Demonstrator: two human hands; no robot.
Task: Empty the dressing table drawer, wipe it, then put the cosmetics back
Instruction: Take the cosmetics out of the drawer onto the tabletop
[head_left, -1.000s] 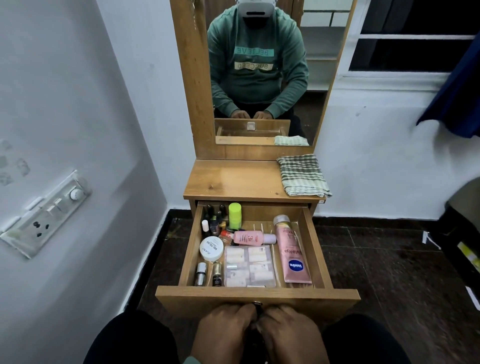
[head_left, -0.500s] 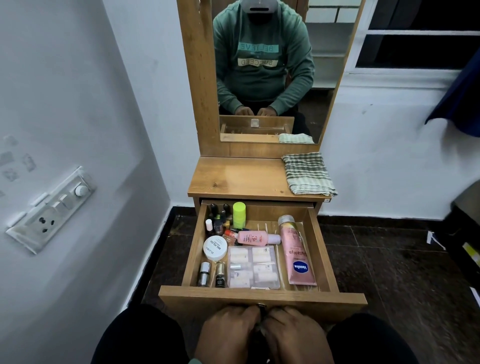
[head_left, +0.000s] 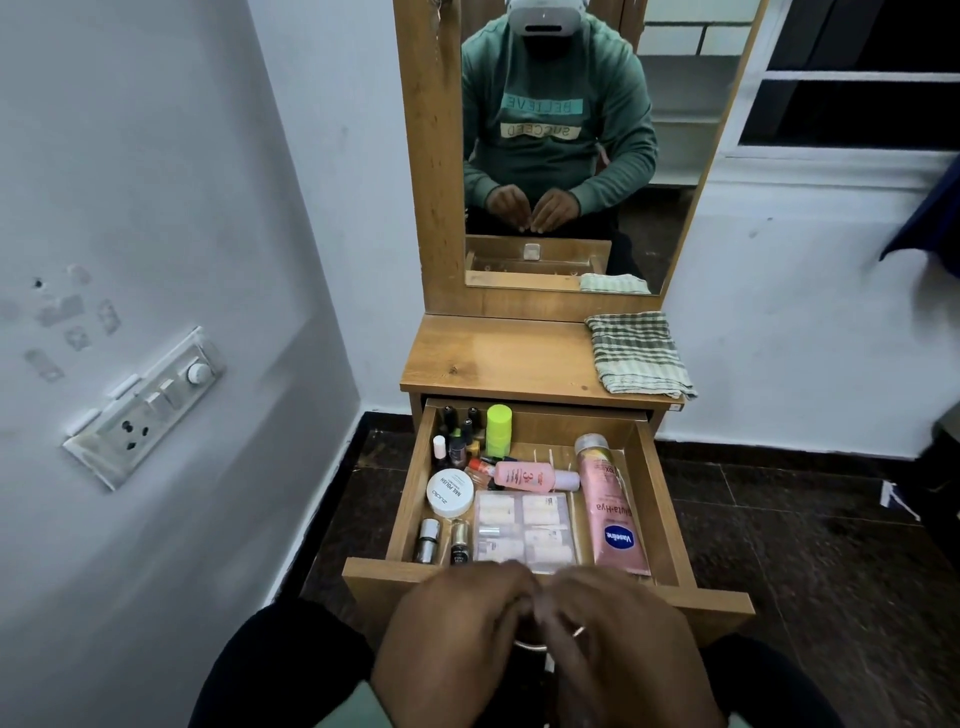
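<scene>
Left hand (head_left: 457, 629) and right hand (head_left: 618, 639) hovering together, empty, over front edge of open drawer (head_left: 410, 493), cosmetics (head_left: 524, 475) all inside; emptying just starting, next calling for reaching in, gripping front-edge items.

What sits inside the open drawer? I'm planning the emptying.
Pink Vaseline tube, white jar, clear packet, green bottle, small bottles. The hands hide the front edge.

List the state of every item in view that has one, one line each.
drawer: pulled open, full of cosmetics
Vaseline tube: lying flat, capped
pink bottle: on its side, capped
green container: upright, closed
white jar: lid on
checked cloth: folded on tabletop
left hand: empty
right hand: empty
</scene>
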